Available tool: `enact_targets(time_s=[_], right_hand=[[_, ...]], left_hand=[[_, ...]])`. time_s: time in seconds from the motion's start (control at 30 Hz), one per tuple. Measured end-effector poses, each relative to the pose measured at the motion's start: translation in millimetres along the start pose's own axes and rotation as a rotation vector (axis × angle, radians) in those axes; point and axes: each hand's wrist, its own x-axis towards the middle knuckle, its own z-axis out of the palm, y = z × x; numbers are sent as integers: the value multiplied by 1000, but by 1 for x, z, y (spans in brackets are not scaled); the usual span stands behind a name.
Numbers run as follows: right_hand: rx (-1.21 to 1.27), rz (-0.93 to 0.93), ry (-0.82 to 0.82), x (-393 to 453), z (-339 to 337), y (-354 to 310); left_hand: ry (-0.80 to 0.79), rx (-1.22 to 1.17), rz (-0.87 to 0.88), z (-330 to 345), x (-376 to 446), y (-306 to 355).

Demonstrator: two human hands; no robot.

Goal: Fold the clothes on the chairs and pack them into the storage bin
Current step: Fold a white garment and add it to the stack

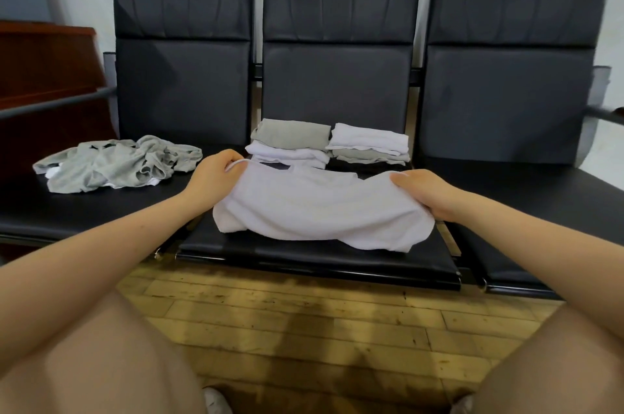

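A white garment (314, 207) lies spread across the front of the middle black chair seat (320, 260). My left hand (216, 173) pinches its upper left edge, and my right hand (425, 192) grips its right end. Behind it on the same seat stand two folded stacks: a grey-on-white stack (290, 143) on the left and a white-on-grey stack (369, 145) on the right. A loose heap of grey and white clothes (118, 162) lies on the left chair seat. No storage bin is in view.
Three black chairs stand in a row against a pale wall; the right chair seat (526, 197) holds nothing. A dark red wooden cabinet (44, 75) stands at the far left. Worn wooden floor (304, 329) lies between my knees and the chairs.
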Motion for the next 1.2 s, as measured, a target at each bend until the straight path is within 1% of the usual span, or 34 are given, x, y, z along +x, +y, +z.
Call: enact_targets(time_s=[0.1,0.2,0.3,0.4,0.5,0.57,0.67,0.77,0.87,0.97,1.03,1.1,1.2], right_hand=[[-63,-5,85,11,-7,6],[-153,-10,149,29,-13,17],[-256,-5,180,50,-13,28],[-286,-12,208,71,-11,32],[-280,-24,256,96,-8,36],[-296,-30,272,112,-7,39],[-303,-27,285,138,-5,45],[-296,-34,311,157,-2,51],[-248,-61,377,172,0,57],[-211,-38,444,184,2,63],[-246,7,423,189,5,66],[-289,78,362,191,9,68],[-252,100,323,188,14,65]], left_hand=[[9,220,1,4,4,-11],[-57,330,-102,17,16,-23],[-119,327,-183,35,35,-27],[-95,308,-183,47,58,-25],[-76,459,-122,61,82,-25],[-104,522,-138,73,94,-27],[-131,539,-167,95,112,-34],[-117,538,-142,110,123,-41],[-88,540,-157,118,135,-51],[-30,532,-162,122,145,-64],[-11,534,-154,125,149,-70],[-10,541,-127,131,151,-73],[-11,602,-65,138,150,-74]])
